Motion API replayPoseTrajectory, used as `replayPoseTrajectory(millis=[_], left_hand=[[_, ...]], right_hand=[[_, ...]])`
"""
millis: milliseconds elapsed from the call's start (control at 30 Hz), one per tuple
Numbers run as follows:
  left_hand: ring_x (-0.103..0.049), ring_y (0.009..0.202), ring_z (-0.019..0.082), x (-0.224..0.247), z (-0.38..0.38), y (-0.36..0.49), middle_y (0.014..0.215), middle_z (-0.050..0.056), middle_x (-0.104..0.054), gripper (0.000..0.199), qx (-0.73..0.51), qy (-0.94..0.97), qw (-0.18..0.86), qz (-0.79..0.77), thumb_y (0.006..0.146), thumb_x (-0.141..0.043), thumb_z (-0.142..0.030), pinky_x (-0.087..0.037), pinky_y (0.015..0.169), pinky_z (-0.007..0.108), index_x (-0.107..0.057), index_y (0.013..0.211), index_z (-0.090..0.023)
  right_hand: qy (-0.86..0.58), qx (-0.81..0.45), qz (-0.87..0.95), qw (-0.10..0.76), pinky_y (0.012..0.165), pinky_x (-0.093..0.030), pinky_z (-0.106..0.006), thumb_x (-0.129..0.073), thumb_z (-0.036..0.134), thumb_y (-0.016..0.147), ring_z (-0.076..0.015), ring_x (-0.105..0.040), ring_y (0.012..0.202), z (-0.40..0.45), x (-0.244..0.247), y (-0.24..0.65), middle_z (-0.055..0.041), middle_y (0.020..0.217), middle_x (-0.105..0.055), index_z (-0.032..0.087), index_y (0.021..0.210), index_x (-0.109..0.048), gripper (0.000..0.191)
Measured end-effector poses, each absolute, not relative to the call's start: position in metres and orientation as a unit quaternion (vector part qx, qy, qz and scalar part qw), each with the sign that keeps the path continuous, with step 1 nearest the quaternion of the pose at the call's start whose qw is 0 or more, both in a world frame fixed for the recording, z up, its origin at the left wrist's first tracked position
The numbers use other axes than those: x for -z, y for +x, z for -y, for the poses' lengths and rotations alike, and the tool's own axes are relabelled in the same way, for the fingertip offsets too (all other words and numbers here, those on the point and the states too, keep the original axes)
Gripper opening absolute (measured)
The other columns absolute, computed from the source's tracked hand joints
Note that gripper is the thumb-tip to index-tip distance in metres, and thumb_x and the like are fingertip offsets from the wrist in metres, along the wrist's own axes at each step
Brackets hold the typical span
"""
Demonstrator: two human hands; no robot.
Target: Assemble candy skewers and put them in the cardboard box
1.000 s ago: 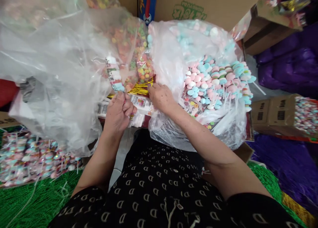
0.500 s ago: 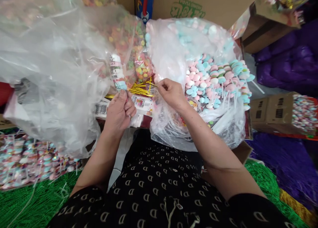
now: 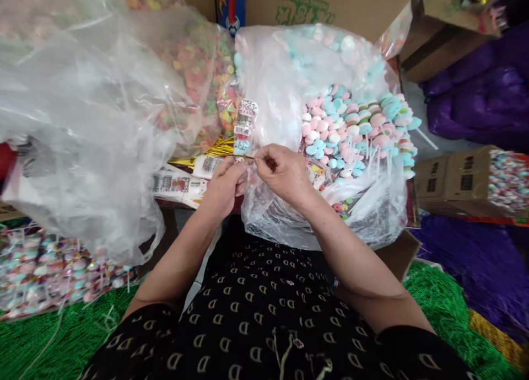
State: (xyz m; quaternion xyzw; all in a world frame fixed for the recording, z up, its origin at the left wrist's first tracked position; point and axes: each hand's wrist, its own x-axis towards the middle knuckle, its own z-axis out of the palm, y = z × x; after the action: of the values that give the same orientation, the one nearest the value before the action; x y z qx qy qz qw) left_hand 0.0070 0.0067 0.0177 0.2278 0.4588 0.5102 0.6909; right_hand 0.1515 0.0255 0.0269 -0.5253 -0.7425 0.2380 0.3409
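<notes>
My left hand [image 3: 225, 188] is closed around the lower end of a wrapped candy skewer [image 3: 244, 123], which stands upright in a printed clear wrapper. Pinched in my right hand [image 3: 281, 170] is a gold twist tie [image 3: 248, 156], lying across the bottom of that wrapper. Both hands nearly touch. Behind my left hand lies a bundle of gold twist ties [image 3: 221, 147]. Printed wrappers [image 3: 176, 182] are stacked beside it on the table. To the right, a clear bag holds pink, white and blue candies [image 3: 324, 126] and several unwrapped candy skewers [image 3: 372, 118].
A large cloudy plastic bag [image 3: 86, 121] covers the left side, with orange and yellow gummies [image 3: 190, 76] behind it. Wrapped candy skewers [image 3: 45, 269] lie at lower left. A cardboard box [image 3: 450, 181] stands at right. Green tinsel-like strands [image 3: 53, 336] lie below.
My left hand has moved right with the wrapped candy skewer. My right hand has brought the twist tie from the bundle down against the wrapper's lower end.
</notes>
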Motion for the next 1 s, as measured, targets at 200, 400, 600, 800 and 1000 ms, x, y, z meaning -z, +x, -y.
replayPoseTrajectory(millis=[200,400,600,800,1000], left_hand=[[-0.030,0.046,0.005,-0.017,-0.004,0.010,0.060,-0.007,-0.036,0.025,-0.527,0.235,0.676,-0.458,0.095,-0.065,-0.029,-0.023,0.039,0.016,-0.057,0.074,-0.018],[-0.027,0.046,0.006,-0.018,-0.004,0.016,0.058,-0.008,-0.031,0.037,-0.517,0.231,0.683,-0.462,0.094,-0.065,-0.028,-0.021,0.040,0.017,-0.042,0.067,-0.020],[-0.026,0.045,0.007,-0.022,-0.005,0.023,0.056,-0.007,-0.030,0.041,-0.505,0.233,0.693,-0.458,0.103,-0.051,-0.028,-0.022,0.040,0.018,-0.038,0.064,-0.021],[-0.026,0.043,0.006,-0.025,-0.007,0.023,0.055,-0.006,-0.032,0.038,-0.486,0.217,0.705,-0.470,0.102,-0.048,-0.030,-0.023,0.039,0.017,-0.046,0.066,-0.020],[-0.024,0.038,0.004,-0.030,0.000,0.023,0.051,-0.008,-0.026,0.037,-0.453,0.230,0.742,-0.437,0.098,-0.047,-0.027,-0.025,0.040,0.017,-0.055,0.064,-0.018]], right_hand=[[-0.506,-0.221,0.753,0.359,0.074,-0.051,-0.029,-0.057,0.011,0.089,-0.0147,-0.064,0.075,-0.024,-0.020,0.153,0.0000,0.079,-0.070,0.020,0.084,-0.068,0.015],[-0.471,-0.253,0.739,0.411,0.077,-0.054,-0.030,-0.062,0.018,0.096,-0.0153,-0.069,0.081,-0.017,-0.023,0.156,-0.0010,0.086,-0.075,0.021,0.091,-0.074,0.013],[-0.508,-0.209,0.729,0.409,0.068,-0.049,-0.028,-0.059,0.014,0.091,-0.0129,-0.060,0.069,-0.012,-0.024,0.155,0.0006,0.073,-0.066,0.020,0.076,-0.068,0.018],[-0.488,-0.273,0.709,0.429,0.071,-0.050,-0.028,-0.059,0.019,0.093,-0.0133,-0.063,0.074,-0.010,-0.025,0.157,-0.0005,0.079,-0.070,0.020,0.083,-0.072,0.016],[-0.534,-0.414,0.604,0.421,0.065,-0.046,-0.027,-0.065,0.028,0.089,-0.0122,-0.058,0.068,-0.005,-0.029,0.163,0.0010,0.073,-0.069,0.018,0.079,-0.071,0.015]])
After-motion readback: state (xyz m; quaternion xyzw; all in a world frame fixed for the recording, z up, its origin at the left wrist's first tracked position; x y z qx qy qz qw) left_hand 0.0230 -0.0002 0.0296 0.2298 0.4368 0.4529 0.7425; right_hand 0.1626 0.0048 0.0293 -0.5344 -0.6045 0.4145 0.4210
